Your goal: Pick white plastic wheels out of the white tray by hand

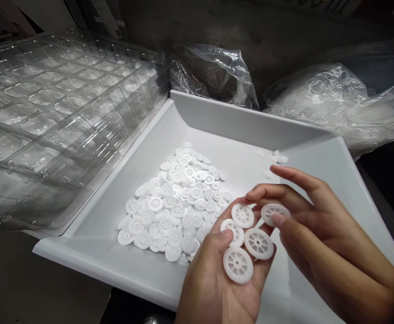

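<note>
Several white spoked plastic wheels [237, 264] lie in the palm of my left hand [217, 279], whose thumb presses on one of them while the fingers curl beneath. My right hand [321, 229] pinches another white wheel [275, 214] between thumb and fingers, just right of those in the palm. Its index finger is stretched out above. Both hands are over the right front part of a pale grey tray [251, 119]. A large pile of the same wheels [179, 202] fills the tray's middle and left. A few smaller-looking pieces [278, 158] lie near its back right.
Left of the tray stands a stack of clear plastic trays [48, 103] with rows of square pockets. Behind the grey tray sits a clear plastic bag [224, 72]. Another bag [335, 99] with whitish contents is at the back right.
</note>
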{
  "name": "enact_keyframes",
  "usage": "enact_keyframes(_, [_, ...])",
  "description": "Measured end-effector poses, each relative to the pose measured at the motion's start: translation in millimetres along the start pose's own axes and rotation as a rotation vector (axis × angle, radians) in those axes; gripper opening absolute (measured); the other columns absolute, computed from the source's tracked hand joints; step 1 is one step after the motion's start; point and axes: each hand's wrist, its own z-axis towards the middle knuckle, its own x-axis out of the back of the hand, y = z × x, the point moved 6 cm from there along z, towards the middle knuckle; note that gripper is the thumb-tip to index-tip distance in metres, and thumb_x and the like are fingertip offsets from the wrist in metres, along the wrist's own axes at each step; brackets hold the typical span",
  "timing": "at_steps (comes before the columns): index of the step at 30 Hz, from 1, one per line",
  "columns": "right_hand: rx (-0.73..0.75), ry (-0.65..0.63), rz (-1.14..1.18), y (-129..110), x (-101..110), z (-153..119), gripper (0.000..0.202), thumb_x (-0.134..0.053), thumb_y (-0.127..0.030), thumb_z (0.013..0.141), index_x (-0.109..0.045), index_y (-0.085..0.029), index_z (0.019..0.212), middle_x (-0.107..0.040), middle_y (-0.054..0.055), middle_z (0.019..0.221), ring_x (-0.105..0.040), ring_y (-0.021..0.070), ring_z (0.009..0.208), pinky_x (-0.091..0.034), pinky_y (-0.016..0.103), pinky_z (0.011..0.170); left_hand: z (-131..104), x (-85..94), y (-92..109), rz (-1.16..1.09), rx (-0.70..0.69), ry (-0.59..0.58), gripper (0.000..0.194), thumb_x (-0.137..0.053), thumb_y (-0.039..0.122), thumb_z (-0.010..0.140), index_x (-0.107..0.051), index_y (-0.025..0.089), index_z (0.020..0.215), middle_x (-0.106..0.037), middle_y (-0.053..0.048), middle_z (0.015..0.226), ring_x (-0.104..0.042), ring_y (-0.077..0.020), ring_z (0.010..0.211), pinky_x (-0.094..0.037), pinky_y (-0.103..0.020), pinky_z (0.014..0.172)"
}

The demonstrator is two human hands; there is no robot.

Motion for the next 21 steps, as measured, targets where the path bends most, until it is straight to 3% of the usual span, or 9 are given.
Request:
enact_keyframes(4, [-0.043, -0.069, 0.119, 1.8, -7.4, -0.7, 0.038, -0.048, -0.036, 0.099, -0.038, -0.036, 0.135, -0.062, 0.004, 0.122, -0.064, 0.0184, 0.107, -0.059, 0.019, 0.076, 0.1, 0.9, -0.2, -0.037, -0.038, -0.014, 0.05, -0.044, 0.012, 0.089, -0.042, 0.006, 0.139, -0.062, -0.017, 0.13, -0.055, -0.0266, 0.125, -0.045, -0.037, 0.106])
enact_keyframes(9, [-0.035, -0.059, 0.001, 4.8, -5.5, 0.8, 0.041, -0.047, -0.041, 0.098, -0.038, -0.039, 0.138, -0.063, -0.002, 0.124, -0.06, 0.0135, 0.113, -0.052, 0.01, 0.077, 0.3, 3.0, -1.5, -0.081, -0.033, -0.004, 0.046, -0.042, 0.01, 0.089, -0.046, 0.004, 0.135, -0.064, -0.018, 0.126, -0.058, -0.0262, 0.121, -0.048, -0.036, 0.102])
enact_keyframes(15, [-0.04, -0.062, -0.147, 1.5, -4.8, -3.2, 0.044, -0.042, -0.043, 0.1, -0.033, -0.044, 0.143, -0.061, -0.003, 0.128, -0.052, 0.014, 0.123, -0.05, 0.018, 0.091, 0.8, 5.4, -2.6, -0.094, -0.006, -0.007, 0.046, -0.044, 0.01, 0.088, -0.05, 0.008, 0.133, -0.066, -0.015, 0.124, -0.059, -0.0247, 0.12, -0.047, -0.036, 0.103])
enact_keyframes(18, [-0.154, -0.051, -0.16, 6.5, -3.3, -6.9, 0.044, -0.041, -0.045, 0.1, -0.03, -0.047, 0.143, -0.058, -0.007, 0.132, -0.048, 0.0101, 0.127, -0.045, 0.014, 0.094, -0.8, 6.2, -2.4, -0.087, -0.001, 0.015, 0.046, -0.045, 0.011, 0.088, -0.048, 0.008, 0.134, -0.067, -0.015, 0.123, -0.06, -0.0237, 0.119, -0.049, -0.034, 0.1])
enact_keyframes(21, [-0.095, -0.062, -0.097, 6.3, -2.7, -5.7, 0.047, -0.046, -0.044, 0.099, -0.031, -0.043, 0.144, -0.058, -0.005, 0.132, -0.048, 0.0118, 0.127, -0.047, 0.013, 0.09, -2.0, 5.4, -2.1, -0.087, -0.002, 0.023, 0.045, -0.046, 0.011, 0.088, -0.049, 0.008, 0.133, -0.068, -0.015, 0.121, -0.06, -0.0227, 0.118, -0.048, -0.033, 0.101])
